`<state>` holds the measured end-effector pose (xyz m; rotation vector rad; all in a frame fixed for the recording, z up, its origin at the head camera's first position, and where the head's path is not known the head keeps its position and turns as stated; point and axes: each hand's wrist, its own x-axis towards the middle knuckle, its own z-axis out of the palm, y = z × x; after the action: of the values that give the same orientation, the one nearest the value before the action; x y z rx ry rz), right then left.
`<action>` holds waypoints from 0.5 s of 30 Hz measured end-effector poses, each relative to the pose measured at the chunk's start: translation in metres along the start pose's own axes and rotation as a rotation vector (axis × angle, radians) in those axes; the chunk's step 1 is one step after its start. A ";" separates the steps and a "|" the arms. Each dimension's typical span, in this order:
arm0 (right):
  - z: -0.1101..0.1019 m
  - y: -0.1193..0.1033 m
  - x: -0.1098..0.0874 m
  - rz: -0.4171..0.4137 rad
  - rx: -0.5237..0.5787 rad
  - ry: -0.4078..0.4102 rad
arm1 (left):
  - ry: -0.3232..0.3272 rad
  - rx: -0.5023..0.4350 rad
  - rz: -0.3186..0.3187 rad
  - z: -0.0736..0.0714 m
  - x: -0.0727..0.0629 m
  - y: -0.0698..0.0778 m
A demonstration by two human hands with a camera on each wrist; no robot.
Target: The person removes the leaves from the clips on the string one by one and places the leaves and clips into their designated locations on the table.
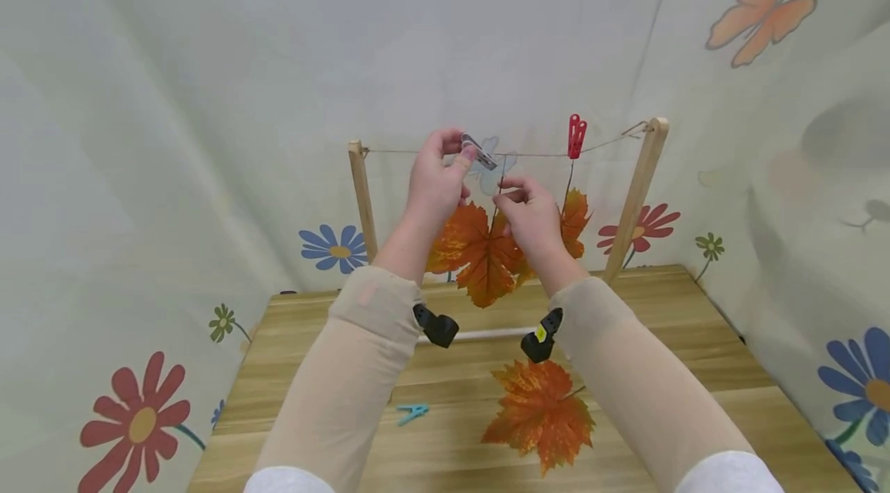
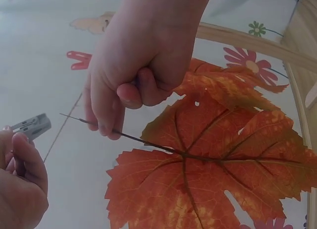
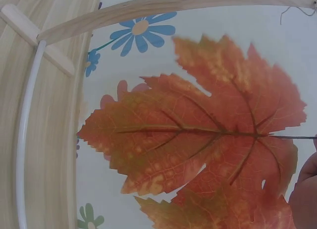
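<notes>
My left hand (image 1: pixel 436 176) pinches a grey clothespin (image 1: pixel 480 152) right by the string (image 1: pixel 531 155) of a wooden frame. With thumb and fingertips, my right hand (image 1: pixel 534 221) grips the dark stem of an orange maple leaf (image 1: pixel 485 265), which hangs below. In the left wrist view the tip of the stem (image 2: pixel 74 117) crosses the string, and the grey clothespin (image 2: pixel 32 127) is a short way apart from it. To the right, a red clothespin (image 1: pixel 576 137) holds a second orange leaf (image 1: pixel 574 222) on the string, partly hidden behind my right hand.
On the wooden table (image 1: pixel 299 354) lie a turquoise clothespin (image 1: pixel 413 413) and another orange leaf (image 1: pixel 542 416). The frame's left post (image 1: pixel 363 199) and right post (image 1: pixel 636 199) stand either side of my hands. A white rod (image 1: pixel 490 334) runs low across the frame.
</notes>
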<state>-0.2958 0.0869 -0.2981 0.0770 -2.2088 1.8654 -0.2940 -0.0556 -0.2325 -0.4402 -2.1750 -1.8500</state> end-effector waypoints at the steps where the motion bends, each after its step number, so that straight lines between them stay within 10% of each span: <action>1: 0.000 0.001 -0.001 -0.003 0.004 0.001 | 0.003 -0.002 0.000 -0.001 -0.001 -0.001; 15: 0.003 0.010 -0.010 -0.005 0.025 -0.018 | 0.000 -0.032 -0.037 -0.011 -0.015 -0.031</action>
<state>-0.2886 0.0845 -0.3103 0.1040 -2.1954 1.8964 -0.2924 -0.0721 -0.2644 -0.4092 -2.1698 -1.9065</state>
